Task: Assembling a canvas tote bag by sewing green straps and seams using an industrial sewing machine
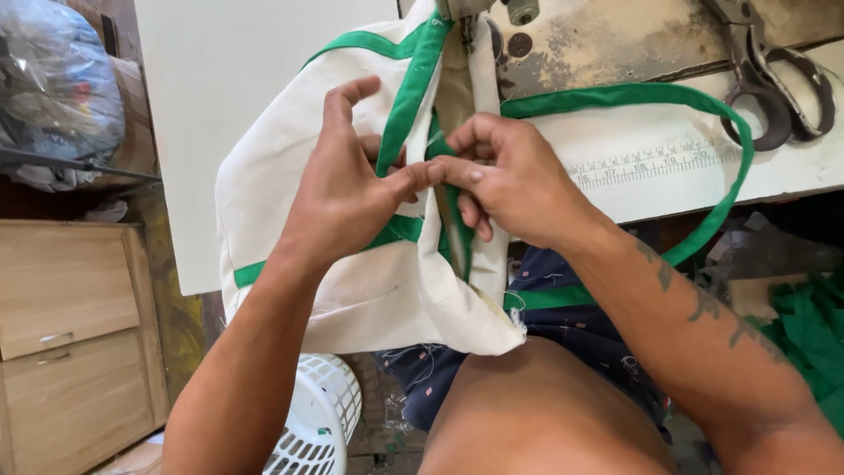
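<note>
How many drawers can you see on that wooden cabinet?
2. The upper drawer sits above the lower drawer on the wooden cabinet at far left, beside the left hand. More may be hidden below the frame.

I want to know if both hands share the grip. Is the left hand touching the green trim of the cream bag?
Touching. The head view shows the left hand pinching the green trim between thumb and fingers.

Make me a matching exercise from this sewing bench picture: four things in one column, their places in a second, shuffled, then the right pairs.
Things:
1. scissors
2. white basket
3. wooden drawers
4. cream bag with green trim

Places:
A. far left, beside the table
B. pinched between left hand and right hand
C. top right, on the table
D. on the floor, under the bag

Pairs: 1-C, 2-D, 3-A, 4-B
</note>
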